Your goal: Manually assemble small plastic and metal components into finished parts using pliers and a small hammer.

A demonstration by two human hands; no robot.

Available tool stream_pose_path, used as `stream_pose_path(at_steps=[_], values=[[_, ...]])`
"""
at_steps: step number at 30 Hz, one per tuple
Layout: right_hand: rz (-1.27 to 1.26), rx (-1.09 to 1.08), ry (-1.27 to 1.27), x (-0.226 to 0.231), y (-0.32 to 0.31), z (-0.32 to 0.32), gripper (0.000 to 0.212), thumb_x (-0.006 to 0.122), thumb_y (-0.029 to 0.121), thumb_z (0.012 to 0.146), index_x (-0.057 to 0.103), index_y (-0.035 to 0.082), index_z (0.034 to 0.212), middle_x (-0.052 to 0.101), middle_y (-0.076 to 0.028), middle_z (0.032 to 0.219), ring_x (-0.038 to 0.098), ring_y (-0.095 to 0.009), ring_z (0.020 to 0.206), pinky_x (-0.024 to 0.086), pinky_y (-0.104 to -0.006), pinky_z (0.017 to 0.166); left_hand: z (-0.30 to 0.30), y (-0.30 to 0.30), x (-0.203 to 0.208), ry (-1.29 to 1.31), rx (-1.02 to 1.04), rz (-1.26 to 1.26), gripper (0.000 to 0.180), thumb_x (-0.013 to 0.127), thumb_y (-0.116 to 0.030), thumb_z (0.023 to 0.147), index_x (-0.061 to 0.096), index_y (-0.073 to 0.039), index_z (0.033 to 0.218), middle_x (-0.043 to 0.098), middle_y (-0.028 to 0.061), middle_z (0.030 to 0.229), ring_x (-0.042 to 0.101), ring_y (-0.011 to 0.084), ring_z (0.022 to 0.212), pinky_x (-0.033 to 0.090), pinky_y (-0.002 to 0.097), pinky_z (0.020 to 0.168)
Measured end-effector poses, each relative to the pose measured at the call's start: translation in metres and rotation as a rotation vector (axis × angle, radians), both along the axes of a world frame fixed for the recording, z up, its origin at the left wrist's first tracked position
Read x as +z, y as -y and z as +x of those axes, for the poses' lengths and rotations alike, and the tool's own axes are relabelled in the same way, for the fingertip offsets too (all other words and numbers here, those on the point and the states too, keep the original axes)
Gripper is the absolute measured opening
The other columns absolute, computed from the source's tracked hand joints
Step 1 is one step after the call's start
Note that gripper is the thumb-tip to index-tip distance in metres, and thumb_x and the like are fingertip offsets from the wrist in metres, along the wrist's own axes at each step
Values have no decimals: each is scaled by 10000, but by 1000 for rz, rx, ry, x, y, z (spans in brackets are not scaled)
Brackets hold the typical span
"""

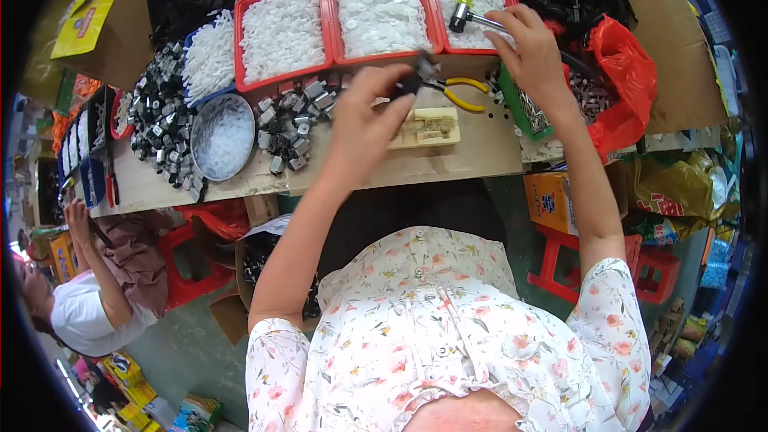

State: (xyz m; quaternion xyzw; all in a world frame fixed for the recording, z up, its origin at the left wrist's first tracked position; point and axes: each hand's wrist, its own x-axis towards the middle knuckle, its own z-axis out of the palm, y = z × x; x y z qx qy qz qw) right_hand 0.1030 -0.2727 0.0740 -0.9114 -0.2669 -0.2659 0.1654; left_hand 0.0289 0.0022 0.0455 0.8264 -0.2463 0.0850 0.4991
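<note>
My right hand (528, 46) is closed round the handle of a small hammer (462, 14) with a yellow and black head, held up over the right red tray. My left hand (370, 112) pinches a small black and grey part (418, 76), blurred by motion, above the worktable (336, 164). Just below and right of that hand lies a cream block (438, 130) with shaped recesses. Beside it rest pliers (464, 94) with yellow handles. Several loose grey and black parts (292, 140) are heaped left of the block.
Red trays (384, 57) of white plastic pieces line the back. Left of them are a metal bowl (254, 134) and a larger pile of parts (160, 112). A green tray (512, 104) and red plastic bag (624, 80) stand right. Another person (96, 304) sits left.
</note>
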Motion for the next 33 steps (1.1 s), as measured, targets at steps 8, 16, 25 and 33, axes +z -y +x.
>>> stream_pose_path(at_steps=[8,16,25,33], values=[[620,351,-776,-2,-78,-108,468,743,96,890,575,44,1324,687,-28,1026,649,-114,933,496,-284,782,11,9,12,-1068,46,-1312,193,638,-32,886,495,-91,1001,583,74,842,604,212,750,521,347,682],[933,471,-927,-25,-94,-117,316,660,11,954,588,-29,1260,637,-77,1149,642,-131,966,562,-275,785,2,21,-1,-1119,-13,-1542,315,663,-344,990,495,-115,854,434,30,643,448,164,551,365,275,468],[1022,531,-831,-34,-91,-123,344,650,47,974,529,-5,1292,622,-110,1181,655,-138,859,571,-264,689,-9,40,2,-1072,113,-1598,375,653,-399,989,453,-133,817,408,15,626,428,136,521,368,271,452],[969,563,-817,-17,-85,-123,413,673,69,961,512,-17,1331,620,-109,1179,649,-129,835,563,-254,663,-22,46,19,-1144,120,-1655,340,632,-338,1007,457,-147,786,398,-28,582,402,87,484,346,241,423]])
